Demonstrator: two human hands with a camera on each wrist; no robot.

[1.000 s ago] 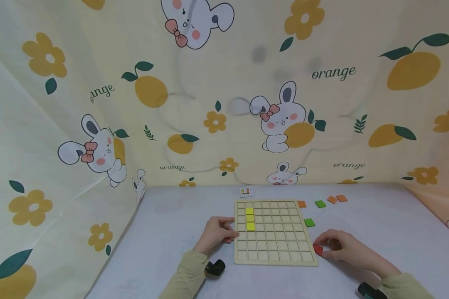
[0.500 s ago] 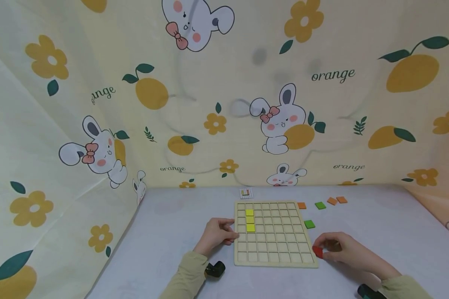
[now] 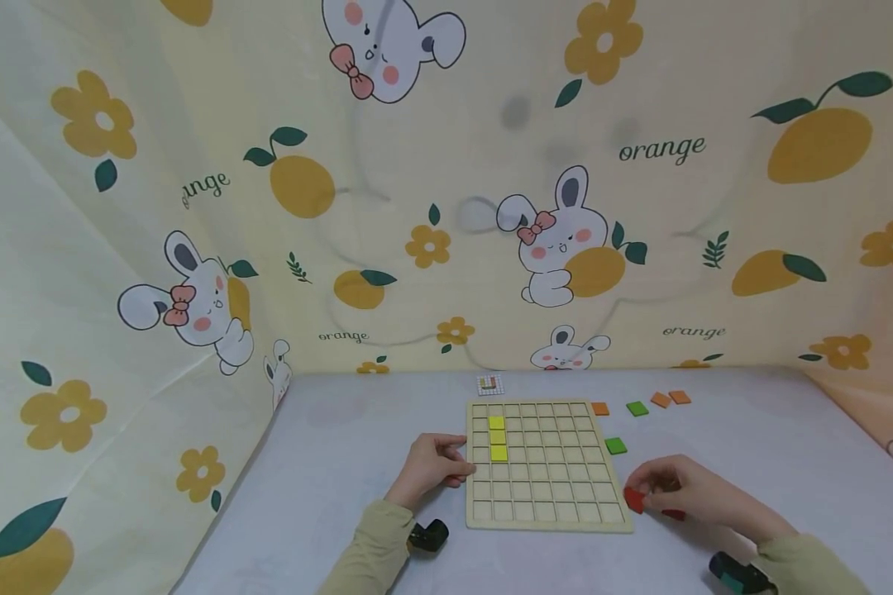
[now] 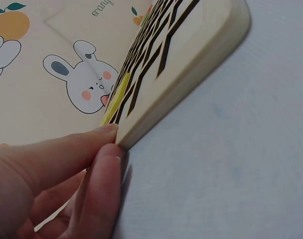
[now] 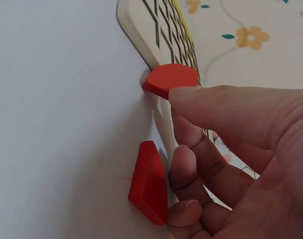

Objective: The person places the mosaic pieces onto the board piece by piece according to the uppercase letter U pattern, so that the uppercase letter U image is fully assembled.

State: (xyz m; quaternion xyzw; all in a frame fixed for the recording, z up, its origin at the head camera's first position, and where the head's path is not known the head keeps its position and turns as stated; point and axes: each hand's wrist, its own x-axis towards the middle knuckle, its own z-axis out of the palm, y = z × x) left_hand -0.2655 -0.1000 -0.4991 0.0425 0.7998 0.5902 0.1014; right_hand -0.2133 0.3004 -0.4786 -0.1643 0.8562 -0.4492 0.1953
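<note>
A wooden grid board (image 3: pixel 551 487) lies on the table, with three yellow tiles (image 3: pixel 498 437) in a column at its upper left. The left hand (image 3: pixel 429 468) pinches the board's left edge between thumb and finger, seen close in the left wrist view. Beside the lower right edge, the right hand (image 3: pixel 688 492) pinches a red piece (image 5: pixel 172 78) with a curved side between thumb and fingers. A second red piece (image 5: pixel 150 184) rests on the table by the lower fingers of that hand, partly under it in the head view.
Green tiles (image 3: pixel 616 446) and orange tiles (image 3: pixel 680 397) lie right of the board and toward the back. A small pattern card (image 3: pixel 489 384) sits behind the board. A printed cloth (image 3: pixel 417 314) hangs behind and at the sides. Black wrist devices show below both hands.
The right hand has shifted slightly up and right with the red piece, and a second red piece now shows beneath it. The left hand stays on the board's edge.
</note>
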